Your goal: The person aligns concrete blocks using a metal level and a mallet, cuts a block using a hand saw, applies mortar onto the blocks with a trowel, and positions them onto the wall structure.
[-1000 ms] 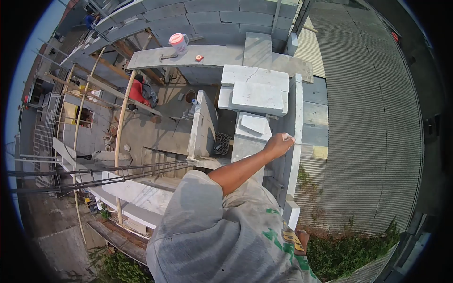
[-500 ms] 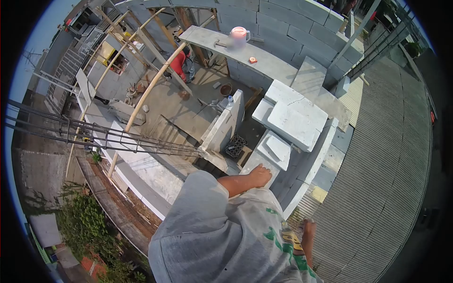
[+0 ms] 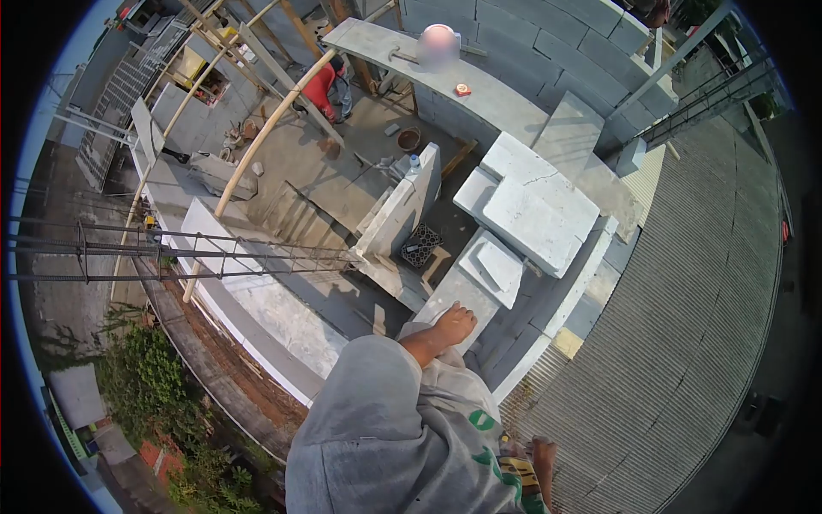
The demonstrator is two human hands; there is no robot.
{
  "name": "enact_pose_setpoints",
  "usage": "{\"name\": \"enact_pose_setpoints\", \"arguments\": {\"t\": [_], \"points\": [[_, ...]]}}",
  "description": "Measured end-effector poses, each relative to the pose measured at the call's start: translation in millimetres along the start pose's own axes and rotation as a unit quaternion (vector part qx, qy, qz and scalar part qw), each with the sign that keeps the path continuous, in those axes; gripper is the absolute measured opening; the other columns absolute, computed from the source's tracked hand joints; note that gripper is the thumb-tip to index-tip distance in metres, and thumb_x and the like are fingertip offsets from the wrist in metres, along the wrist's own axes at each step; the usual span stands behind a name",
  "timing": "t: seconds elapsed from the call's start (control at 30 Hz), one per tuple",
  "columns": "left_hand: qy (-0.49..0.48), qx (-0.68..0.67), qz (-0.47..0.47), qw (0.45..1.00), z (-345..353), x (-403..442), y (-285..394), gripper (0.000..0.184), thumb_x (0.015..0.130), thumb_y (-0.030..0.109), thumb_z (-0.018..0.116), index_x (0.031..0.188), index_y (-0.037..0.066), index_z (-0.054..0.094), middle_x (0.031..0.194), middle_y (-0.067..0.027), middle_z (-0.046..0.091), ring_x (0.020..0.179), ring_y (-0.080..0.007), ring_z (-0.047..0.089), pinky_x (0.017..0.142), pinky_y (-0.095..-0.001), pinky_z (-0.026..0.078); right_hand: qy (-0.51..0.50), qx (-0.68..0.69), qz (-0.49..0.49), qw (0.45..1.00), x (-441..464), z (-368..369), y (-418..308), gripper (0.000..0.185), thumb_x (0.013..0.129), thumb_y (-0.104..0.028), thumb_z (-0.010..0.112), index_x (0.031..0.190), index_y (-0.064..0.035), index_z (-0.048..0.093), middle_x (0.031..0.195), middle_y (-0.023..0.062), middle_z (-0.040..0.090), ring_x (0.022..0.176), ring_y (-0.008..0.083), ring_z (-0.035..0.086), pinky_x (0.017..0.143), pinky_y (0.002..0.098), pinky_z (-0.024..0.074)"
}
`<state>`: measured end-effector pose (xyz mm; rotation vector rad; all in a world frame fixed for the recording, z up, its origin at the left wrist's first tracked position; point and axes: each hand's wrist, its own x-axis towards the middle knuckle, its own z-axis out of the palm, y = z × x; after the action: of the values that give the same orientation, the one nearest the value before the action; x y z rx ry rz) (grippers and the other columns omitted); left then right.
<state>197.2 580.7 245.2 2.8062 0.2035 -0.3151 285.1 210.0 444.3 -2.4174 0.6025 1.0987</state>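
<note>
Over the near end of a grey ledge (image 3: 469,284), my left hand (image 3: 454,325) reaches from a loose grey sleeve. Its fingers are bent and close together; what lies under them is hidden, and contact with the ledge is unclear. Ahead of it lies a small white cut block (image 3: 492,267). Larger white slabs (image 3: 539,206), one with a crack, are stacked farther on. My right hand (image 3: 543,454) shows partly at the lower right, beside my printed grey shirt (image 3: 385,475). Its fingers are too small and covered to read.
Corrugated roofing (image 3: 651,343) slopes away at right. Steel rebar (image 3: 223,253) and bamboo poles (image 3: 257,141) cross the left. Below, a person in red (image 3: 319,90) bends near a bucket (image 3: 409,139). A hammer (image 3: 402,56) and pink-lidded container (image 3: 438,36) sit on the far ledge.
My left hand has shifted slightly left and back from the white cut block. My right hand appears lower and farther left. The whole view has tilted a little.
</note>
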Motion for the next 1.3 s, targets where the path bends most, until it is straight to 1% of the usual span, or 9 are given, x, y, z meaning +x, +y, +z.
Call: {"name": "enact_pose_setpoints", "arguments": {"t": [0.07, 0.23, 0.5, 0.67, 0.8, 1.0, 1.1, 1.27, 1.3], "points": [[-0.019, -0.040, 0.049, 0.998, 6.8, -12.1, 29.3, 0.021, 0.085, 0.030, 0.059, 0.096, 0.012, 0.063, 0.094, -0.0069, 0.062, 0.097, -0.0229, 0.060, 0.097, -0.0457, 0.036, 0.006, -0.064, 0.012, 0.998, -25.0, -3.1, -10.5, 0.050, 0.071, -0.030, 0.068, 0.096, 0.0125, 0.062, 0.084, 0.0275, 0.065, 0.078, 0.0367, 0.065, 0.070, 0.0459, 0.0491], [-0.009, -0.097, 0.085, 0.992, 0.8, -6.9, 45.8, 0.026, 0.086, 0.036, 0.058, 0.098, 0.013, 0.061, 0.094, -0.0073, 0.062, 0.095, -0.0254, 0.061, 0.098, -0.0483, 0.033, -0.024, 0.021, 0.004, 0.999, -2.1, 10.3, -12.5, 0.025, 0.078, -0.014, 0.061, 0.091, 0.0072, 0.060, 0.077, 0.0183, 0.064, 0.061, 0.0260, 0.064, 0.052, 0.0358, 0.0523], [-0.062, -0.240, -0.075, 0.966, -67.1, 31.0, 37.5, 0.040, 0.090, 0.039, 0.053, 0.110, 0.006, 0.061, 0.104, -0.0159, 0.063, 0.099, -0.0341, 0.062, 0.093, -0.0469, 0.040, -0.065, 0.137, -0.085, 0.985, 83.6, 37.5, -17.7, 0.018, 0.081, -0.014, 0.058, 0.090, 0.0013, 0.062, 0.073, 0.0128, 0.065, 0.060, 0.0212, 0.064, 0.052, 0.0337, 0.0535], [-0.062, -0.493, -0.207, 0.843, -114.3, 91.4, -1.6, 0.053, 0.087, 0.049, 0.053, 0.109, 0.003, 0.066, 0.101, -0.0238, 0.066, 0.101, -0.0379, 0.062, 0.086, -0.0445, 0.047, -0.016, 0.201, -0.102, 0.974, 88.7, 40.3, -25.5, 0.015, 0.080, -0.011, 0.061, 0.086, 0.0031, 0.061, 0.072, 0.0127, 0.063, 0.057, 0.0232, 0.063, 0.050, 0.0351, 0.0527], [-0.006, -0.386, -0.224, 0.895, -144.0, 122.3, -37.9, 0.052, 0.088, 0.049, 0.052, 0.111, 0.005, 0.066, 0.105, -0.0236, 0.065, 0.102, -0.0393, 0.061, 0.088, -0.0447, 0.047, 0.020, 0.200, -0.066, 0.977, 75.7, 45.8, 0.7, 0.014, 0.080, -0.012, 0.059, 0.084, 0.0007, 0.064, 0.067, 0.0127, 0.064, 0.058, 0.0219, 0.064, 0.050, 0.0348, 0.0522], [0.051, -0.508, -0.226, 0.830, -87.6, 126.2, -36.1, 0.046, 0.089, 0.045, 0.054, 0.100, 0.002, 0.067, 0.087, -0.0181, 0.069, 0.084, -0.0345, 0.067, 0.074, -0.0422, 0.050, 0.052, 0.240, 0.023, 0.969, 43.9, 74.2, 56.9, 0.013, 0.077, -0.007, 0.060, 0.085, 0.0022, 0.065, 0.067, 0.0160, 0.063, 0.055, 0.0233, 0.063, 0.041, 0.0338, 0.0489], [-0.054, -0.546, -0.234, 0.803, -78.4, 91.9, 7.6, 0.041, 0.088, 0.035, 0.063, 0.100, -0.004, 0.065, 0.084, -0.0056, 0.064, 0.072, -0.0145, 0.062, 0.063, -0.0279, 0.050, 0.102, 0.277, 0.014, 0.955, 44.9, 93.5, 80.7, 0.014, 0.075, -0.006, 0.060, 0.085, 0.0032, 0.065, 0.069, 0.0167, 0.063, 0.053, 0.0234, 0.063, 0.040, 0.0333, 0.0486], [-0.127, -0.430, -0.110, 0.887, -21.9, 59.4, 47.6, 0.046, 0.086, 0.036, 0.064, 0.110, -0.003, 0.064, 0.095, -0.0110, 0.068, 0.081, -0.0187, 0.066, 0.071, -0.0295, 0.053, 0.089, 0.206, 0.005, 0.974, 82.1, 121.1, 145.7, 0.022, 0.074, -0.007, 0.060, 0.091, 0.0049, 0.066, 0.072, 0.0151, 0.066, 0.054, 0.0222, 0.064, 0.044, 0.0338, 0.0519], [-0.148, -0.363, -0.096, 0.915, -25.7, 63.0, 48.1, 0.050, 0.086, 0.040, 0.062, 0.115, -0.001, 0.062, 0.097, -0.0152, 0.069, 0.087, -0.0220, 0.067, 0.073, -0.0324, 0.053, 0.092, 0.310, 0.019, 0.946, 55.0, 113.0, 135.5, 0.019, 0.076, -0.008, 0.059, 0.089, 0.0022, 0.068, 0.069, 0.0143, 0.066, 0.052, 0.0230, 0.064, 0.045, 0.0338, 0.0525]]}}
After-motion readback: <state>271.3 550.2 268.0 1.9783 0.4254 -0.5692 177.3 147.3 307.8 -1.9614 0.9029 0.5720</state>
